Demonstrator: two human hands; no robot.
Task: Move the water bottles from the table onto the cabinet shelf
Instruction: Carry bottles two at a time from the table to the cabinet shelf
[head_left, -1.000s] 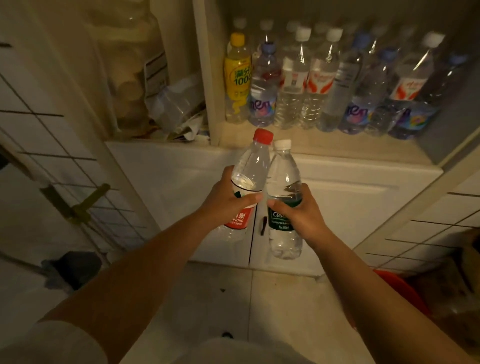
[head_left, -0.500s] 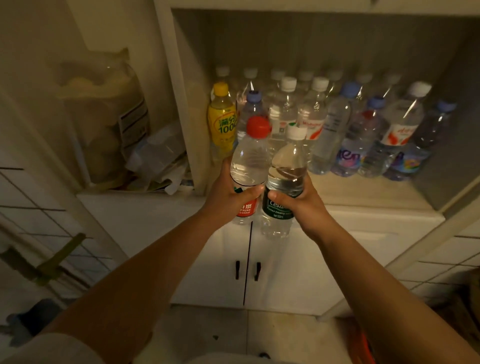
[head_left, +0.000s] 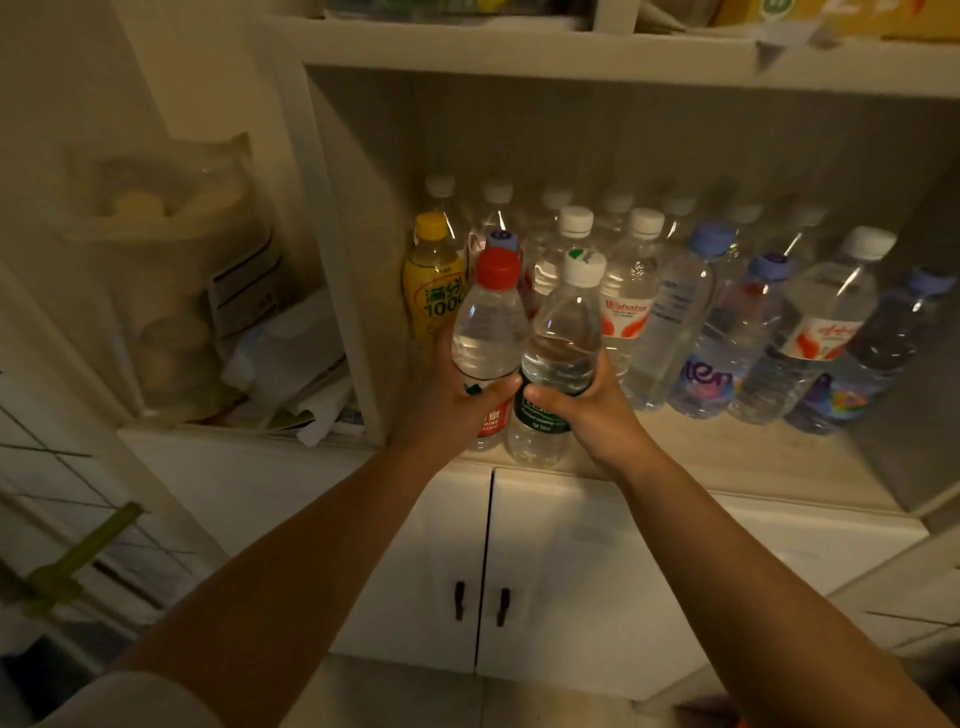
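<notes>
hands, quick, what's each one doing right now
Left hand: holding the red-capped bottle.
Right hand: holding the white-capped bottle.

Two upright clear bottles, red-capped (head_left: 488, 332) and white-capped (head_left: 563, 343), side by side, seemingly just over the shelf (head_left: 727, 441) edge.

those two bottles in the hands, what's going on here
A person is stocking a cabinet shelf with water. The left hand grips a red-capped bottle and the right hand grips a white-capped bottle, both upright and side by side at the shelf's front edge. Neither is released yet. Behind them the shelf already holds rows of bottles, including a yellow drink bottle at the left end.
</notes>
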